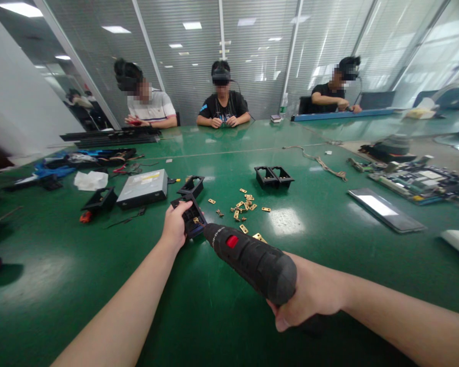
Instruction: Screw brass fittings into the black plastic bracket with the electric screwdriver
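My left hand [175,224] is closed on a black plastic bracket [191,218] lying on the green table [214,316]. My right hand [309,298] grips a black electric screwdriver [252,260] with a red switch. Its tip rests against the bracket next to a small brass piece. Several small brass hinges [245,204] lie scattered just beyond the bracket. A second black bracket [192,185] sits behind the held one, and a double black bracket [274,176] lies farther right.
A grey optical drive [143,187] and a black bracket [99,200] lie at left, near white paper [91,180]. Circuit boards [416,179] and a metal plate [384,209] lie at right. Three people sit along the far side of the table.
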`<state>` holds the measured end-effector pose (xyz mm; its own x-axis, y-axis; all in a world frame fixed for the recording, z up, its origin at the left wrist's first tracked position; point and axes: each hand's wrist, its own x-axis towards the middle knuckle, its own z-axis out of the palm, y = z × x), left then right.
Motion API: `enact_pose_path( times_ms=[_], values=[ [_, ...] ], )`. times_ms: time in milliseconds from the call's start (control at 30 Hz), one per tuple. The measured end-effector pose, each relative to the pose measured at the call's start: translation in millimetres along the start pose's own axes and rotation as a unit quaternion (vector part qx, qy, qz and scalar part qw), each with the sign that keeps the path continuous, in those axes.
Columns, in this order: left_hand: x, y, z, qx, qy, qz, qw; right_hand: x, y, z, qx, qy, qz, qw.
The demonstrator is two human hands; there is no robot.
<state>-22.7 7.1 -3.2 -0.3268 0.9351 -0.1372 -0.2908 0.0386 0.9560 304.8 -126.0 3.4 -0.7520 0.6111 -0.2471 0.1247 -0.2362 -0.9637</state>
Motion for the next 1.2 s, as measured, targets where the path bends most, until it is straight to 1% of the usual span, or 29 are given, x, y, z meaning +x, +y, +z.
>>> enact_pose_path(
  times_ms=[267,400,800,967,1200],
  values=[
    [-2.0,1.1,2.1,-0.003,-0.003,0.004,1.0,-0.1,-1.1,0.0,-0.006,-0.007,-0.013,1.0],
    [-2.8,1.7,2.4,-0.006,-0.001,0.004,1.0,0.5,-1.1,-0.3,0.007,-0.009,-0.016,1.0],
    [-1.1,0.1,1.9,0.001,0.001,0.007,1.0,-1.5,-8.1,0.5,0.008,-0.007,0.005,1.0],
    [-1.3,0.6,3.2,0.0,0.001,0.004,1.0,-1.9,-7.8,1.4,0.001,-0.004,-0.008,1.0],
    [0.7,-1.6,1.9,0.003,0.001,0.005,1.0,-3.0,-12.6,2.2,-0.011,-0.003,-0.009,1.0]
  ],
)
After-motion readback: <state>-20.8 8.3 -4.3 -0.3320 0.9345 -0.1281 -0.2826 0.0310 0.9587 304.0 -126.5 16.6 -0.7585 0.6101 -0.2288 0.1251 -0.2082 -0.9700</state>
